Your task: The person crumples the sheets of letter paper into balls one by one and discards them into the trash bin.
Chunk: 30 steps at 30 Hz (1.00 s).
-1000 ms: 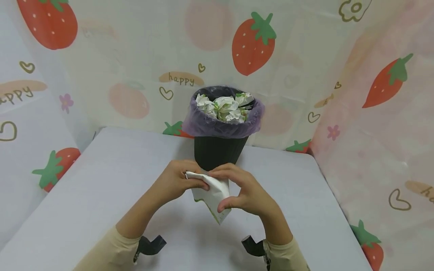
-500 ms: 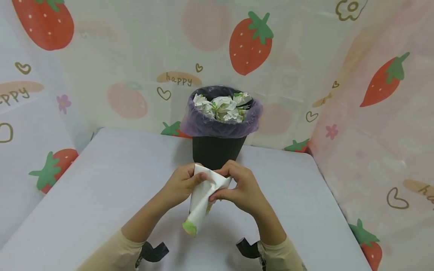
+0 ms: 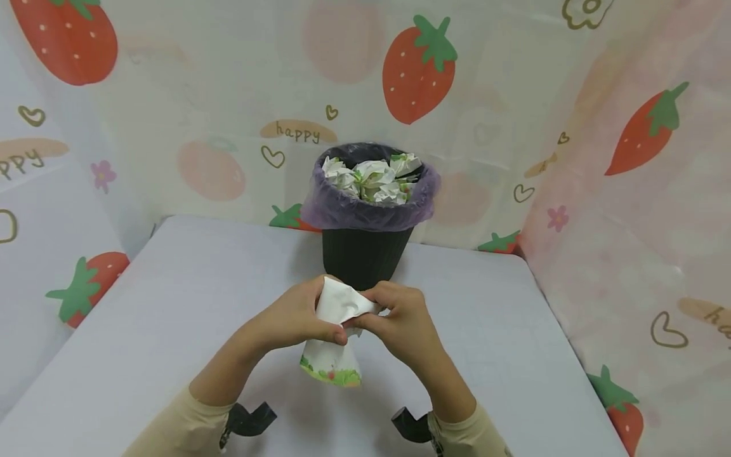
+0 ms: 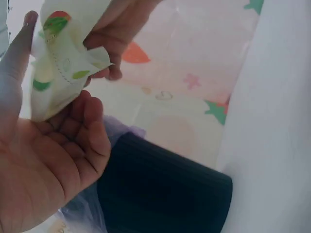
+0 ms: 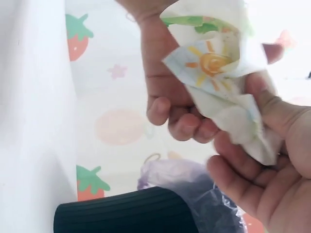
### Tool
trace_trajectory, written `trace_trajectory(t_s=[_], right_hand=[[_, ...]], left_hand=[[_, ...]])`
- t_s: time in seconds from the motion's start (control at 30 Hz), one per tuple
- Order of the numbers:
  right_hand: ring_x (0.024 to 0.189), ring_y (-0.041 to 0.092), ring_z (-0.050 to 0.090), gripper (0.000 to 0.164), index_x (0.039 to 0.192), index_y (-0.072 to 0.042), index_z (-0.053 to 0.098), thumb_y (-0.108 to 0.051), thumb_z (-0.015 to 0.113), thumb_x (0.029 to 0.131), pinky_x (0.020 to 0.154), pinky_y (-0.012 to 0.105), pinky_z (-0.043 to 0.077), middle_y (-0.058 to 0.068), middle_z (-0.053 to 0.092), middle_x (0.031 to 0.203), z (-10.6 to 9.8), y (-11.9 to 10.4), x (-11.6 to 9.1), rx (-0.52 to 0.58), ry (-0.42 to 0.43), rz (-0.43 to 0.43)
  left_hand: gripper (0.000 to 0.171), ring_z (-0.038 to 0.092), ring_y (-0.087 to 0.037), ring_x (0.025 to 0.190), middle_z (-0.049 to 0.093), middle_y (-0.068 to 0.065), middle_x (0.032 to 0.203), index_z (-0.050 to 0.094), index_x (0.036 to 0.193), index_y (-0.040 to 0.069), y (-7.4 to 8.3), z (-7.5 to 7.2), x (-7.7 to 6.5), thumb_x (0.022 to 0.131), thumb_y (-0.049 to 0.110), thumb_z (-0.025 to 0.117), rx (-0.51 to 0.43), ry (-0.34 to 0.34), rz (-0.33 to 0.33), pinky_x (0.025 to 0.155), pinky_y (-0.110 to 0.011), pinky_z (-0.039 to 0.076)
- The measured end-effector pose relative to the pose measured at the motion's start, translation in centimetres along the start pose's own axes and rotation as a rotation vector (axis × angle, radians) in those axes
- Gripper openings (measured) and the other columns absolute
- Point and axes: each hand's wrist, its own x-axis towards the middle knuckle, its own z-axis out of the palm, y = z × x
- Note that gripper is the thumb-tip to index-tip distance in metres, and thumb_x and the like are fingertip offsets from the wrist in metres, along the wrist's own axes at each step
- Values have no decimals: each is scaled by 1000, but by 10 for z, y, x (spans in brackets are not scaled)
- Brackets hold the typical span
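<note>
Between both hands, above the white table, is a sheet of white paper (image 3: 337,304) printed with green grass; an orange sun shows on it in the right wrist view. My left hand (image 3: 291,317) grips its left side, thumb across the front and fingers behind. With thumb and fingers, my right hand (image 3: 402,317) pinches the gathered right edge. The paper is creased and partly folded, its printed lower end hanging free. Just beyond the hands stands a black trash bin (image 3: 365,254) lined with a purple bag (image 3: 365,216).
Several crumpled papers (image 3: 374,178) fill the bin near its rim. The white table (image 3: 228,266) meets strawberry-print sheets (image 3: 217,95) at the back and sides. A black curved piece (image 3: 251,419) sits at the left sleeve, another black piece (image 3: 411,425) at the right.
The paper has been turned and gathered; its lower end, a point at first, now hangs as a wider printed flap. The right hand went from loosely spread to pinching the edge.
</note>
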Motion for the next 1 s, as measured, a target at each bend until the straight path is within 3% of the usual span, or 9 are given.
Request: trace_trajectory(t_s=[0.17, 0.27, 0.37, 0.43, 0.63, 0.73, 0.83, 0.9, 1.0], right_hand=[[77, 9, 59, 25, 117, -11, 78, -21, 73, 95, 63, 24, 52, -4, 73, 94, -9, 0, 3, 41, -178, -38], [85, 12, 60, 42, 130, -9, 70, -36, 66, 98, 71, 27, 55, -1, 72, 102, -12, 0, 3, 83, -239, -58], [93, 12, 61, 60, 134, -12, 67, -50, 75, 88, 79, 28, 56, -3, 70, 108, -7, -1, 3, 57, -223, -44], [95, 11, 61, 67, 132, -15, 67, -49, 86, 76, 81, 28, 55, -6, 68, 108, -1, -2, 2, 23, -186, -7], [92, 9, 62, 59, 113, -18, 70, -30, 99, 64, 74, 28, 54, -11, 67, 103, 18, -4, 0, -24, -41, 143], [86, 11, 60, 53, 105, -15, 69, -27, 100, 63, 68, 27, 53, -8, 66, 97, 23, -2, 0, -21, 3, 181], [80, 13, 59, 49, 100, -13, 68, -25, 99, 64, 61, 26, 51, -7, 67, 92, 22, 1, 2, -15, 20, 194], [77, 14, 59, 45, 96, -13, 68, -22, 98, 64, 58, 25, 50, -5, 67, 88, 18, 2, 2, 2, 26, 198], [71, 15, 59, 38, 90, -12, 68, -17, 97, 65, 55, 25, 49, -3, 67, 82, 11, 2, 2, 43, 38, 215]], left_hand=[[75, 71, -24, 77, 69, -11, 93, 57, 118, 4, 0, -7, -2, 69, 47, 94, 27, 40, -9, 65, -41, 62], [66, 71, -23, 73, 69, -10, 90, 59, 114, 2, 2, -8, -2, 74, 44, 91, 29, 89, -22, 62, -38, 61], [49, 71, -23, 68, 71, -10, 85, 64, 106, 3, 3, -5, 0, 81, 37, 88, -29, 166, -22, 58, -35, 60], [38, 69, -24, 63, 70, -11, 79, 67, 97, 4, 2, -1, 3, 84, 33, 86, -68, 232, -2, 54, -33, 58], [34, 66, -24, 57, 68, -10, 71, 66, 79, 7, -2, 10, 8, 82, 33, 88, -90, 347, 32, 48, -31, 55], [38, 65, -22, 58, 68, -9, 71, 67, 81, 7, -3, 11, 8, 89, 42, 80, -90, 322, 20, 48, -29, 53], [66, 64, -18, 67, 67, -6, 77, 68, 88, 5, -4, 6, 8, 94, 69, 54, -65, 249, 52, 57, -26, 54], [88, 64, -17, 76, 66, -5, 84, 67, 96, 1, -5, 2, 6, 87, 84, 39, -41, 162, 118, 66, -26, 55], [102, 64, -20, 91, 66, -6, 99, 61, 116, -3, -4, -5, 2, 77, 91, 49, -43, -10, 214, 81, -28, 55]])
